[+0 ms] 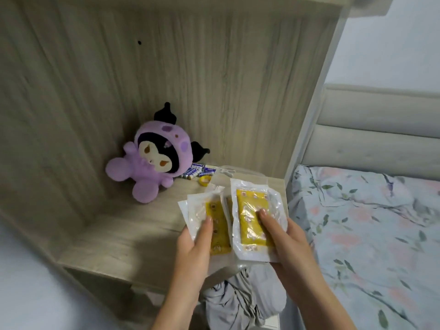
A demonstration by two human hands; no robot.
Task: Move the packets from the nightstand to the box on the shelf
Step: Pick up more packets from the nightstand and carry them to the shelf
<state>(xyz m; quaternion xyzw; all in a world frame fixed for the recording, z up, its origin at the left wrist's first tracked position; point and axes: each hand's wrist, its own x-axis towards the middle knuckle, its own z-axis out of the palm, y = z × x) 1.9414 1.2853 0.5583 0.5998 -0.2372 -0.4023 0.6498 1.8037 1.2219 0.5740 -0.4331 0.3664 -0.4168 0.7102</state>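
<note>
Both hands (195,244) (289,244) grip packets (253,219)

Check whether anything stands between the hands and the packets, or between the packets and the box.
Nothing stands between them: the left hand holds a fan of packets, and the right hand holds another packet. The box and its shelf are out of view, so that path cannot be judged.

A pale grey-brown wood-grain alcove (166,67) forms the back and side walls above a matching wooden surface (114,241). To its right stands a cream padded headboard (381,129) against a plain white wall (392,48), with a floral pastel bedsheet (371,229) below, in soft, even light
</note>
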